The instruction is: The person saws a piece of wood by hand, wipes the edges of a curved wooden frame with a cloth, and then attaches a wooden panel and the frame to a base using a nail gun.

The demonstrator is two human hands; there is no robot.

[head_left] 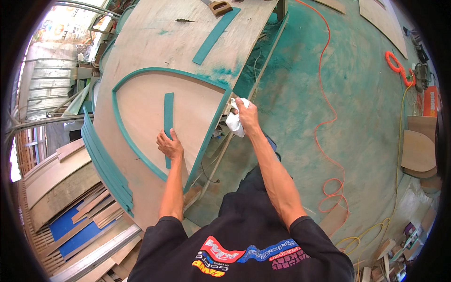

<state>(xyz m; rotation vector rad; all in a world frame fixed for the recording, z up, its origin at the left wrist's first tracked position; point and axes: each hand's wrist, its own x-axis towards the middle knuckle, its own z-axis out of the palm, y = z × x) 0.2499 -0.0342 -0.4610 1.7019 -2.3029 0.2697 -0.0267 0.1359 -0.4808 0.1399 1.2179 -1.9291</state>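
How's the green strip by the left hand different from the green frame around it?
The strip is straight, but the frame has a big curve. The frame is much bigger than the strip. The strip is a single bar, while the frame makes an outline. Both are green.

Teal is coloring a frame (pixel 210 133) and a strip (pixel 168 110), while a tan table (pixel 141 44) is showing teal smudges (pixel 221 73). A cloth (pixel 235 123) is gleaming white, a hose (pixel 332 109) is blazing orange, a floor (pixel 291 89) is wearing mottled green-gray, and multicolored print (pixel 263 252) is brightening a black shirt (pixel 174 254).
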